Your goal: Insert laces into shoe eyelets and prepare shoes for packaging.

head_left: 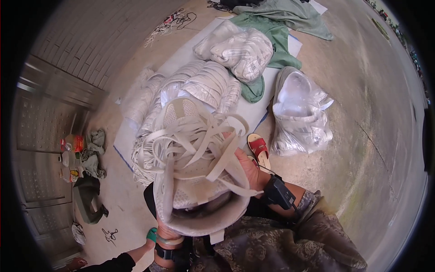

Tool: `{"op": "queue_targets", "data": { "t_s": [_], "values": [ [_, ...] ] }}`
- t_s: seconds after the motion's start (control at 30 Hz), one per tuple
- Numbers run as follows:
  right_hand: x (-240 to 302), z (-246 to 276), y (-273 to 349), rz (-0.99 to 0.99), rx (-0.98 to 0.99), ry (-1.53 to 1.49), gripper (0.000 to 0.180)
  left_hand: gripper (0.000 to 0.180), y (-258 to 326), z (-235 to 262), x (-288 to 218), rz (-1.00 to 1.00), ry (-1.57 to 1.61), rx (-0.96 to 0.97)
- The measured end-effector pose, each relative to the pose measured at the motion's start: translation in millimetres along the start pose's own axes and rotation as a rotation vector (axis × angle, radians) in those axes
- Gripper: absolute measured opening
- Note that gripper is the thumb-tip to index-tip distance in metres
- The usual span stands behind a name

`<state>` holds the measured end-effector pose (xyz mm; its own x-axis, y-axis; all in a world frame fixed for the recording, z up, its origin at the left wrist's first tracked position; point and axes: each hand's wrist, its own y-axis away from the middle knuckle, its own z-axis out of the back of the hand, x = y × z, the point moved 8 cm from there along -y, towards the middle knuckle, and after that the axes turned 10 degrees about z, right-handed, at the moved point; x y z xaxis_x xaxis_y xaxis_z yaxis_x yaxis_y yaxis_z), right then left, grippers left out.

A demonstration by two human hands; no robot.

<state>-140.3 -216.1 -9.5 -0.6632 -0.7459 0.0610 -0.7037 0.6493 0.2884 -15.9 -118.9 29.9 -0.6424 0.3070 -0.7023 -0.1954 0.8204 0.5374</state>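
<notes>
A pale beige sneaker (190,181) fills the middle of the head view, toe pointing away and opening toward me. Wide, loose laces (199,138) loop and tangle over its tongue and hang past its right side. My right hand (253,171) grips the shoe's right side; some fingers are hidden behind the laces and upper. Under the heel, at the lower left, my left hand (167,232) holds the shoe from below, its fingers out of sight. A thick bundle of pale laces (142,158) shows beyond the shoe's left side.
Rows of wrapped pale shoes (204,81) lie on a white sheet (124,136). Clear bags of shoes (244,47) (301,118) stand beyond and to the right. Green cloth (272,31) lies behind. A red sandal (258,147) is near my right hand. Another person's hand (77,263) shows lower left.
</notes>
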Motion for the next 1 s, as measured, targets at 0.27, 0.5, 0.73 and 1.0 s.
{"op": "queue_targets", "data": {
  "t_s": [0.27, 0.5, 0.73, 1.0],
  "values": [
    [103.1, 66.9, -13.5, 0.501, -0.026, 0.138, 0.041, 0.062, -50.9, -65.3, -0.4, -0.203, -0.514, 0.082],
    [166.4, 193.2, -18.4, 0.496, -0.044, 0.137, 0.044, 0.064, -62.2, -105.8, 20.6, -0.456, -1.152, 0.143],
    [236.8, 284.8, -8.0, 0.582, -0.496, 0.4, 0.043, 0.033, -61.6, -49.8, 26.7, -0.019, -0.819, 0.056],
    [273.4, 343.0, -78.5, 0.694, -0.694, 1.351, 0.065, 0.022, -16.6, 34.4, 6.0, -0.011, -0.64, -0.268]
  ]
}}
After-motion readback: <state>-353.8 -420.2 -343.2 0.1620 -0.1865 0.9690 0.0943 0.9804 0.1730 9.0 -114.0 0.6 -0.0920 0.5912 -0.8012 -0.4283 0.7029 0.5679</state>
